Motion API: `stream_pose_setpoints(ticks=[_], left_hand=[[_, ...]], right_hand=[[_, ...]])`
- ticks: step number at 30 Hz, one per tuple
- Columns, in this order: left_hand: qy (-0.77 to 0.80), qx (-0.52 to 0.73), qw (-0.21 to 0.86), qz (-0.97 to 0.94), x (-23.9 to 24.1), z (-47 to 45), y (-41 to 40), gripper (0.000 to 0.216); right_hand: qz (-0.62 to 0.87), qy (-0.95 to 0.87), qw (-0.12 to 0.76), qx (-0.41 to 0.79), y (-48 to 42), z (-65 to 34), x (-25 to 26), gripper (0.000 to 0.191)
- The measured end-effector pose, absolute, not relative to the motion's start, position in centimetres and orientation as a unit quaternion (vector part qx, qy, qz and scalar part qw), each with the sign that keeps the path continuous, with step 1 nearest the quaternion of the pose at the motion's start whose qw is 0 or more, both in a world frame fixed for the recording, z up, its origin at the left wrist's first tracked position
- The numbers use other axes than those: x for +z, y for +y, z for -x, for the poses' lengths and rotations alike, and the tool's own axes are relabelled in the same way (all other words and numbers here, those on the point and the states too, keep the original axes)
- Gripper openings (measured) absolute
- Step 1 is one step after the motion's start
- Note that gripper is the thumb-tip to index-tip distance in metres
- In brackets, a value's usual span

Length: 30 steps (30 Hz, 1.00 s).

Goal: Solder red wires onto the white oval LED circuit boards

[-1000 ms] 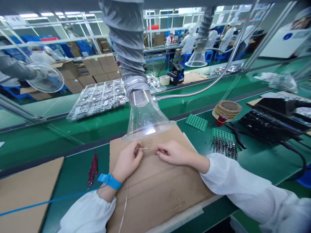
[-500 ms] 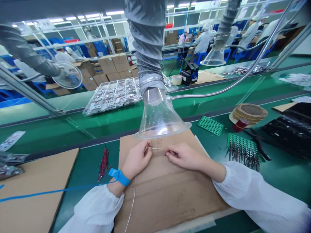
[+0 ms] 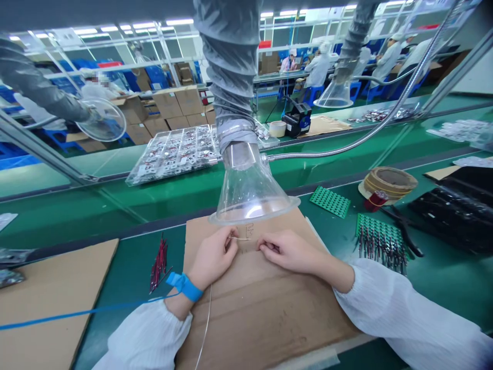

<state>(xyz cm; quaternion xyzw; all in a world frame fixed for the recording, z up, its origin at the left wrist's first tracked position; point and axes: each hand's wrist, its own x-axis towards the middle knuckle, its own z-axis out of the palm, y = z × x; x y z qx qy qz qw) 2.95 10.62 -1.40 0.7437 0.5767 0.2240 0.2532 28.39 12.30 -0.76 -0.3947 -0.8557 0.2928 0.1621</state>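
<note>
My left hand [image 3: 213, 257] is closed, thumb against fingers, on a thin silvery solder wire [image 3: 242, 239]. The wire's short end points right, and its long tail runs below the wrist to the bottom edge. Just right of that tip, my right hand [image 3: 287, 249] has its fingers curled together; anything inside the pinch is too small to make out. Both hands rest over a cardboard sheet [image 3: 262, 308], beneath a clear fume hood [image 3: 252, 192]. A blue wrist strap [image 3: 185, 286] circles my left wrist.
Red and black wires [image 3: 159, 264] lie left of the cardboard. To the right are a bare green circuit board panel [image 3: 330, 201], another panel with wires [image 3: 379, 236], black-handled pliers [image 3: 408, 234] and a tape roll [image 3: 391, 182]. A parts tray [image 3: 173, 154] stands behind; co-workers sit farther back.
The view has shifted slightly, with both hands keeping nearly the same pose. A clear plastic sheet at the left edge has moved farther left, partly out of view.
</note>
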Motion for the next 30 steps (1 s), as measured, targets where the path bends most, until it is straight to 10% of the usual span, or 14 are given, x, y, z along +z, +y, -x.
stream_pose_setpoints(ticks=[30], left_hand=[[0.570, 0.221, 0.271, -0.743, -2.33, -3.44, 10.55, 0.021]], right_hand=[[0.413, -0.856, 0.166, 0.263, 11.70, -28.32, -0.94, 0.019]])
